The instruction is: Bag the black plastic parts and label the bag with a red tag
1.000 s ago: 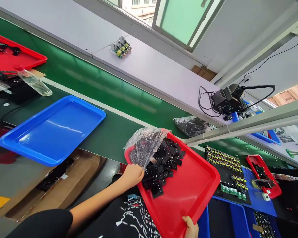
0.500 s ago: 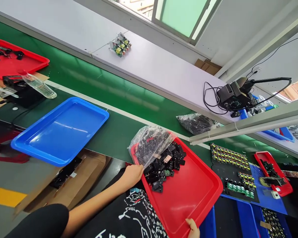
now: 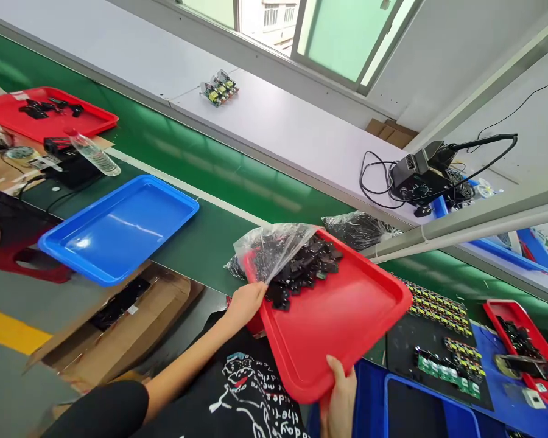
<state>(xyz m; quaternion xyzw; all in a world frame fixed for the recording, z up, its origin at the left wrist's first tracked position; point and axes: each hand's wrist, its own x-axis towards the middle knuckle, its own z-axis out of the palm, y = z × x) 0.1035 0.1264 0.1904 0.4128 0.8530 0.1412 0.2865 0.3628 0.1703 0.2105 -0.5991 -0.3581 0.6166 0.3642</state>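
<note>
A red tray (image 3: 333, 328) is tilted, its near right end lifted. My right hand (image 3: 340, 392) grips that corner, thumb over the rim. Small black plastic parts (image 3: 304, 264) are heaped at the tray's far left end, some of them inside a clear plastic bag (image 3: 274, 243) whose mouth is drawn over that end. My left hand (image 3: 247, 304) is closed on the bag's edge beside the tray's left rim; whether it also pinches the rim I cannot tell.
A blue tray (image 3: 114, 225) sits left, partly past the bench edge, above an open cardboard box (image 3: 164, 304). Behind the red tray lies another filled bag (image 3: 358, 230). A metal post (image 3: 461, 225) slants across the right, near circuit boards (image 3: 438, 307). A bottle (image 3: 95, 157) stands left.
The red tray's near right end has risen in my right hand. The black parts have slid toward the bag. My left hand has moved slightly up and still holds the bag.
</note>
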